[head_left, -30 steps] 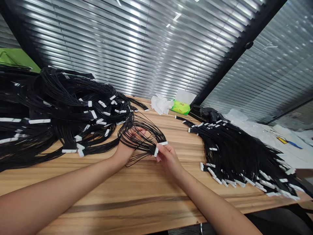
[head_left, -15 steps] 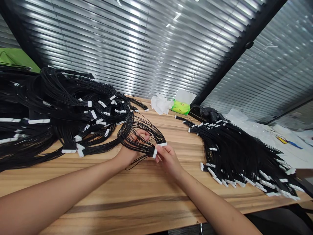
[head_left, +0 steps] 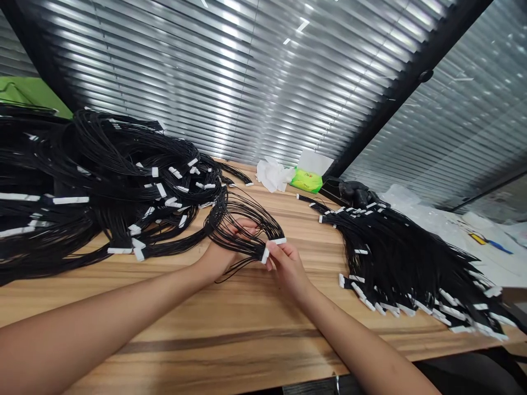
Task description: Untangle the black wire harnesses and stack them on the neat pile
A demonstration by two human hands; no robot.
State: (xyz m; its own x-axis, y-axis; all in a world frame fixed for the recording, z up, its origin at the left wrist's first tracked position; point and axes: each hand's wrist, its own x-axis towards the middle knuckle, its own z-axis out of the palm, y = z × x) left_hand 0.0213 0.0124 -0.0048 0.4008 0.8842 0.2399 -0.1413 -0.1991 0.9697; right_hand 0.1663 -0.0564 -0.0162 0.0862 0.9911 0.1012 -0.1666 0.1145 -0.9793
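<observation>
Head view: wire bundle (head_left: 242,236) between hands (head_left: 222,258) (head_left: 288,269)

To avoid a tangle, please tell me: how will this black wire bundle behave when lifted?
The thin black wires probably feel floppy and light: they sag in loose loops over the left hand. They may snag easily, as strands cross. The white connector at the end looks stiffer, pinched by the right hand.

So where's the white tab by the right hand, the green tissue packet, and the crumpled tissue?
White tab (head_left: 265,255), head view, its lower end by the fingers.
Green tissue packet (head_left: 306,180), head view, its green front.
Crumpled tissue (head_left: 269,175), head view, its middle.
</observation>
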